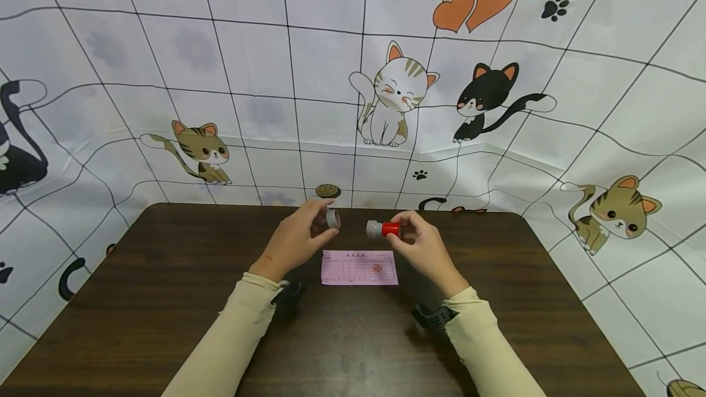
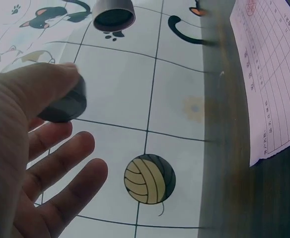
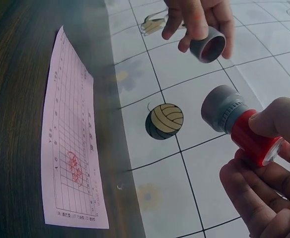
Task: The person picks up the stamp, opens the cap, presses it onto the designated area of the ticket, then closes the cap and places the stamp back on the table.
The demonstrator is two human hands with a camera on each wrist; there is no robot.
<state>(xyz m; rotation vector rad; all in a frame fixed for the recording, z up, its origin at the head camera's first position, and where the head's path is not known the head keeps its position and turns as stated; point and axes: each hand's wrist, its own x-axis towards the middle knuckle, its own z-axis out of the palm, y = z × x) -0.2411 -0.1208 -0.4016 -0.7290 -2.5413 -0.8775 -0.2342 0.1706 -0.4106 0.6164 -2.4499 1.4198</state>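
Note:
Between thumb and fingers my left hand (image 1: 295, 238) pinches a short grey cap (image 1: 333, 219), held on its side above the far part of the table. The cap's open mouth points right, toward the stamp. My right hand (image 1: 425, 249) grips a red and grey stamp (image 3: 256, 136) by its red barrel, its grey end facing left. A gap separates cap and stamp. Below and nearer lies a pink printed slip (image 1: 353, 269) with a table of lines. On the slip's right part is a red stamp mark (image 3: 74, 167).
The dark wooden table (image 1: 353, 336) ends just past the hands. Behind it hangs a white grid-patterned cloth (image 1: 320, 66) printed with cats, hearts and yarn balls. Each wrist wears a dark band (image 1: 432, 316) beneath a pale sleeve.

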